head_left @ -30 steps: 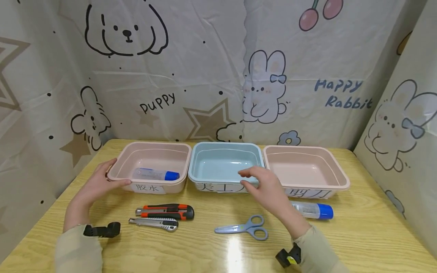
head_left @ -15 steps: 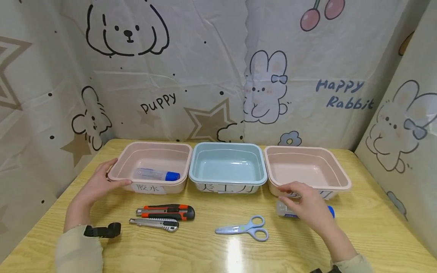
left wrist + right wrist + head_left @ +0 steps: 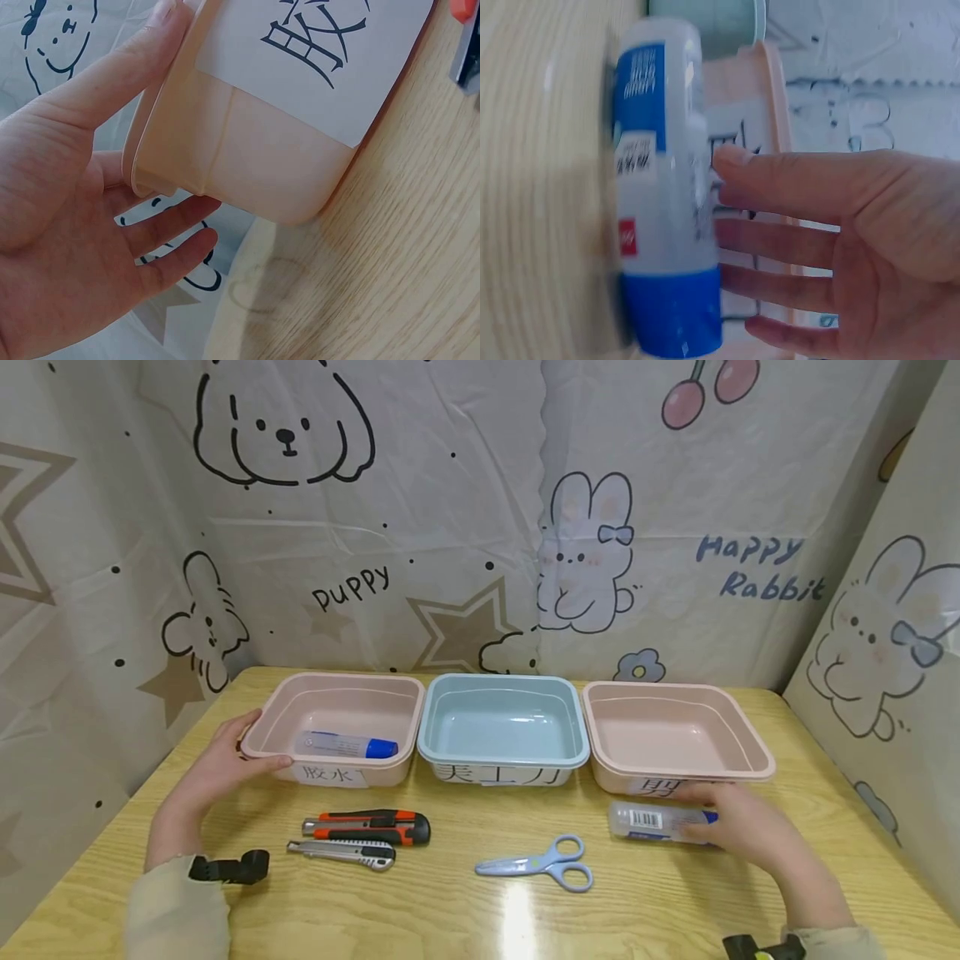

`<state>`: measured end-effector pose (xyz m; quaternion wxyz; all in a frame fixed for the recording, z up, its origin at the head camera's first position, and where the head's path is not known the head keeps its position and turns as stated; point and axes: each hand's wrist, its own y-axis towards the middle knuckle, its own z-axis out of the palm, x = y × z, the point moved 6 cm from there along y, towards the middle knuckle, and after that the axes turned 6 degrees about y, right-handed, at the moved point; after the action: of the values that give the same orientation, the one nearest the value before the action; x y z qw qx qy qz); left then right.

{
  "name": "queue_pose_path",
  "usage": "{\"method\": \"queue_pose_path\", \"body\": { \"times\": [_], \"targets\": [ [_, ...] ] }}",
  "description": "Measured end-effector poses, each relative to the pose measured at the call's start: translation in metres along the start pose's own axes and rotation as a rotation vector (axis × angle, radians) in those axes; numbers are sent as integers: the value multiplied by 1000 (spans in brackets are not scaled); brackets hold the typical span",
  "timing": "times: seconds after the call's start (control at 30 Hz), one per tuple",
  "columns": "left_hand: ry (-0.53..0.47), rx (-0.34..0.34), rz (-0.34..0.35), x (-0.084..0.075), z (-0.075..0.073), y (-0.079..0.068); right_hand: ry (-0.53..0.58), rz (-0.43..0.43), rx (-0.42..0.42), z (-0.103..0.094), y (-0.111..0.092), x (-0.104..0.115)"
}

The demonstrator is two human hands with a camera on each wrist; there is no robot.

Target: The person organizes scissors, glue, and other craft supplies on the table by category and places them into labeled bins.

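In the head view, my left hand [image 3: 217,766] rests at the front left corner of the left pink bin [image 3: 378,774]. Its thumb lies along the rim, and the fingers, fairly straight, lie along the outer side. A blue-capped glue bottle [image 3: 341,745] lies inside that bin. At the right, my right hand [image 3: 746,827] is over the capped end of a second glue bottle [image 3: 648,821], which lies on the table. In the right wrist view, thumb and fingers extend toward this bottle [image 3: 664,202] without curling round it; contact is unclear.
A blue bin [image 3: 502,752] and a right pink bin [image 3: 675,747] continue the labelled row. Nearer on the wooden table [image 3: 420,918] lie an orange-black utility knife [image 3: 375,827], a silver utility knife [image 3: 345,853] and blue scissors [image 3: 536,864]. Patterned cloth [image 3: 465,543] hangs behind.
My right hand has moved right, from in front of the blue bin to the capped end of the loose glue bottle. My left hand has stayed at the left pink bin.
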<state>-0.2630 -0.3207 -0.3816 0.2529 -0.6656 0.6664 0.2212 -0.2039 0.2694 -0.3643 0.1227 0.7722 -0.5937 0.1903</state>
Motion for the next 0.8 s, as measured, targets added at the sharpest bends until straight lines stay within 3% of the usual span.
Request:
{"method": "queue_pose_path", "body": {
  "times": [0.2,0.3,0.57,0.8],
  "targets": [
    [-1,-15,13,-1,-1,-2,-8,63,84,7,2,-18],
    [-9,-18,19,-1,-1,-1,0,64,77,11,4,-23],
    [-24,-24,36,-5,-1,2,-2,-18,44,16,7,-22],
    [-32,-19,16,-3,-1,-1,13,-78,63,11,4,-8]
  ]
}}
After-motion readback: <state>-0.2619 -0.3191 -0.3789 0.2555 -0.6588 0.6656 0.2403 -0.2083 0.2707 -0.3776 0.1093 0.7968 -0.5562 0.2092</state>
